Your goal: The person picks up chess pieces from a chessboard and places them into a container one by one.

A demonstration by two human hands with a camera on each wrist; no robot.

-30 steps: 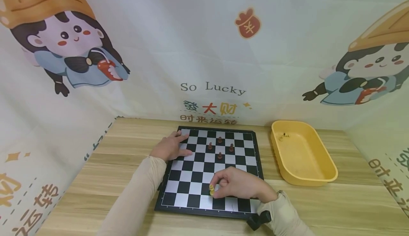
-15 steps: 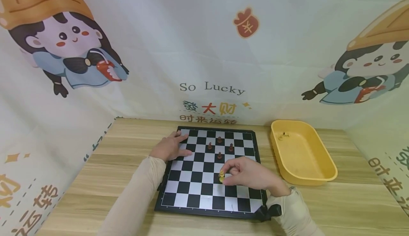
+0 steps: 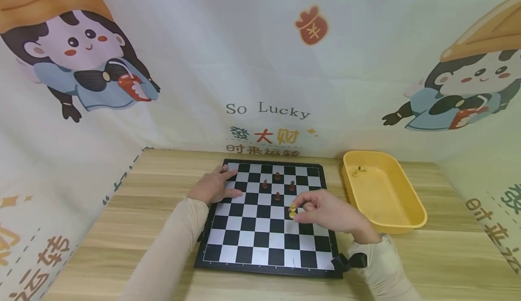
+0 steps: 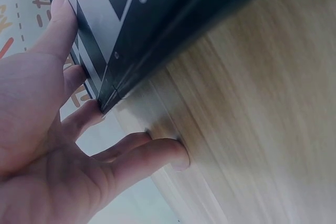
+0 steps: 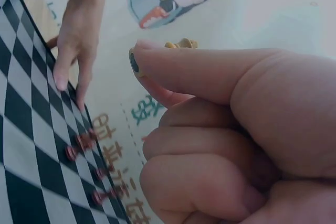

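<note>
A black-and-white chessboard (image 3: 248,237) lies on the wooden table. Thumb and index finger of my right hand (image 3: 325,211) pinch a small yellow chess piece (image 3: 292,211) over the right half of the board. In the right wrist view the piece's dark round base (image 5: 135,62) points out past the thumb tip, and its other end shows behind the thumb. My left hand (image 3: 211,187) lies spread at the board's far left edge. Its thumb (image 4: 60,14) is on the squares, while two fingers reach down to the table. Several reddish-brown chess pieces (image 3: 277,196) stand upright toward the back.
Right of the board sits a yellow plastic tub (image 3: 422,217), with a few small yellow pieces (image 3: 360,169) in its far left corner. A printed cloth (image 3: 350,88) hangs behind and beside the table. A black strap (image 3: 350,261) is on my right wrist.
My right hand has carried the yellow chess piece from the board's near rows forward and to the right. My left hand keeps its place on the board's edge. The head view has shifted slightly.
</note>
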